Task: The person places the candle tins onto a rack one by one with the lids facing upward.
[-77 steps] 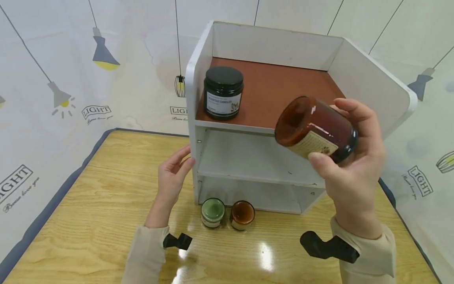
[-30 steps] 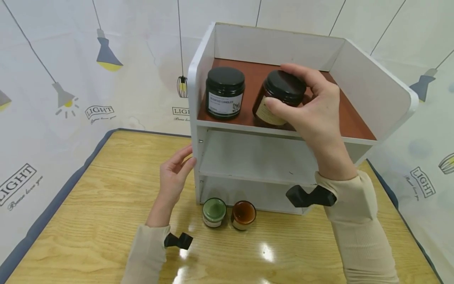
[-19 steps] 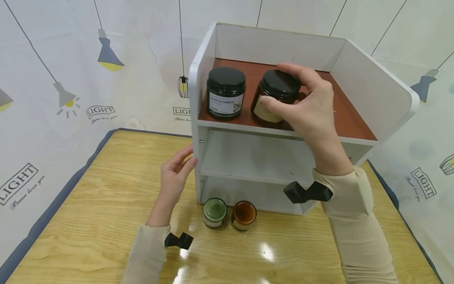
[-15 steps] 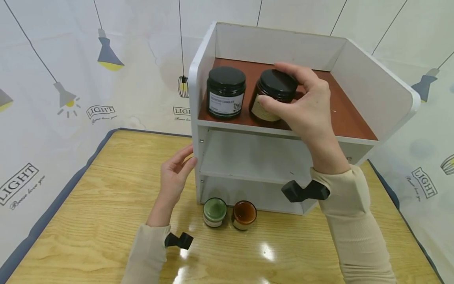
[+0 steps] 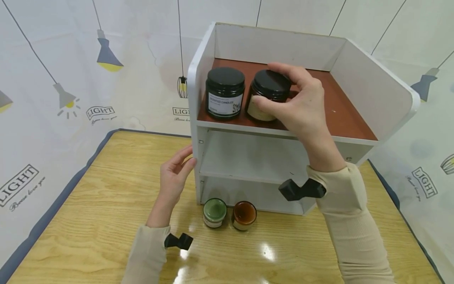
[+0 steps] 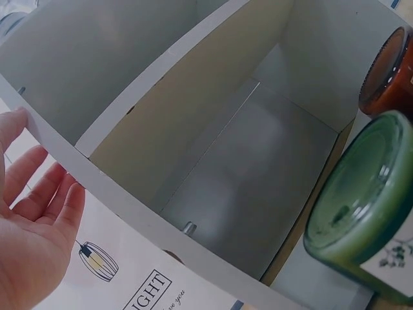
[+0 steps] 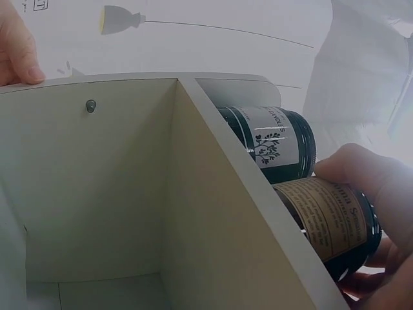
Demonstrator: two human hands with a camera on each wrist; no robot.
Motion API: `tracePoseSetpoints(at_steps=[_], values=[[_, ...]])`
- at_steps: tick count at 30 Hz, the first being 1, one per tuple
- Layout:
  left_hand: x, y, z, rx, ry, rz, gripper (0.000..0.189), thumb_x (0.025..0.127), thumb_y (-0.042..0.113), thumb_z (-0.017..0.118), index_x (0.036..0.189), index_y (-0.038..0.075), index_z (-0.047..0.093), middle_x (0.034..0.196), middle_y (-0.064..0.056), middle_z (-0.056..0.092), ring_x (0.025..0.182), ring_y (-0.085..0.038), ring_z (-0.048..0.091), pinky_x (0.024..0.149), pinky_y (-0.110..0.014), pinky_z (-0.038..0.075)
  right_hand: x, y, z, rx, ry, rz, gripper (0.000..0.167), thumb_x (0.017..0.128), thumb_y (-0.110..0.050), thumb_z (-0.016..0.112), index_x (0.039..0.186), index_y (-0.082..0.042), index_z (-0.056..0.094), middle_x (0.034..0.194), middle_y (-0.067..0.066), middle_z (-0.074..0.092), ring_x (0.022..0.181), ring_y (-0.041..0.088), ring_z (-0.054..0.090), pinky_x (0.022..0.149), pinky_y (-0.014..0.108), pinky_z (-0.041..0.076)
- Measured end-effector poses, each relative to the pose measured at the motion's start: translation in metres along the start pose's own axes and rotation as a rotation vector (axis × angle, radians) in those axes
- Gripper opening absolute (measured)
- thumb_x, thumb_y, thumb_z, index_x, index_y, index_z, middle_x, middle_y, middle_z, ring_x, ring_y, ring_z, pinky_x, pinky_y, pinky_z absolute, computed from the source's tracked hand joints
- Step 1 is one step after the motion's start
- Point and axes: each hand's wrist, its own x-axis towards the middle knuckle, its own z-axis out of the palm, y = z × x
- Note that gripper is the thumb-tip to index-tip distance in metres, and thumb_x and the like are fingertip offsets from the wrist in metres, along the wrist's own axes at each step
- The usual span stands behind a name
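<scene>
My right hand grips a dark brown candle jar with a black lid and a tan label. Upright on the red-brown top of a white shelf unit, this jar stands close beside a dark green candle jar, also black-lidded, with a white label. In the right wrist view, the thumb lies by the tan label near the green jar. My left hand touches the unit's left side panel, thumb at its front edge and fingers loosely bent against the outer face.
A small green candle jar and a small amber one stand on the wooden table before the unit's lowest compartment. Raised white walls border the top at the back and sides. A lamp-printed sheet surrounds the table.
The brown candle jar came from a tilted hold in the air onto the top shelf, then moved left toward the green jar with the right hand. The left hand stayed at the panel.
</scene>
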Motion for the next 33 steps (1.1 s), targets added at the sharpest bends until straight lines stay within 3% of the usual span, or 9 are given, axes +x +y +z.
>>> tracePoseSetpoints(at_steps=[5,14,19,23,29,33], values=[[0.0,0.0,0.0,0.0,-0.004,0.004,0.032,0.089,-0.004,0.059,0.111,0.019,0.067,0.118,0.003,0.063,0.115,-0.015,0.055,0.091,-0.025,0.048,0.0,0.0,0.002,0.003,-0.001,0.008,0.051,0.07,-0.008,0.077,0.119,-0.005,0.064,0.111,0.01,0.059,0.097,0.014,0.051,0.075,0.02,0.046],[0.0,-0.001,0.0,-0.02,-0.005,0.011,0.034,0.089,-0.006,0.058,0.111,0.018,0.068,0.118,0.002,0.063,0.115,-0.015,0.055,0.091,-0.025,0.048,-0.001,0.008,0.006,0.019,0.03,-0.06,0.053,0.069,-0.004,0.079,0.12,-0.002,0.063,0.112,0.011,0.06,0.091,0.013,0.054,0.073,0.019,0.047],[0.0,-0.001,0.0,-0.016,-0.008,0.013,0.033,0.089,-0.005,0.058,0.112,0.018,0.067,0.118,0.002,0.063,0.115,-0.015,0.055,0.091,-0.025,0.048,-0.004,0.003,0.003,-0.016,-0.011,-0.008,0.056,0.074,-0.008,0.078,0.126,-0.005,0.059,0.117,0.009,0.057,0.092,0.012,0.053,0.07,0.019,0.047],[0.0,0.0,0.0,-0.011,-0.008,0.01,0.035,0.09,-0.007,0.056,0.112,0.018,0.067,0.118,0.003,0.063,0.115,-0.015,0.054,0.091,-0.025,0.048,-0.008,-0.001,-0.002,0.005,-0.033,0.05,0.06,0.077,-0.009,0.076,0.132,-0.01,0.054,0.119,0.006,0.053,0.093,0.012,0.055,0.077,0.02,0.049],[0.0,-0.001,0.0,0.003,-0.003,0.003,0.038,0.089,-0.01,0.055,0.112,0.018,0.067,0.118,0.003,0.063,0.116,-0.015,0.054,0.091,-0.025,0.048,-0.013,-0.001,-0.005,0.111,0.051,-0.024,0.051,0.081,0.0,0.069,0.129,0.001,0.053,0.119,0.012,0.055,0.103,0.015,0.053,0.087,0.024,0.047],[0.0,-0.003,-0.001,-0.011,-0.007,0.028,0.028,0.089,0.0,0.061,0.114,0.013,0.067,0.119,0.002,0.063,0.116,-0.016,0.054,0.091,-0.025,0.048,-0.017,0.001,-0.006,0.122,0.082,-0.048,0.047,0.082,0.0,0.067,0.127,0.003,0.054,0.116,0.006,0.056,0.105,0.015,0.054,0.089,0.027,0.047]])
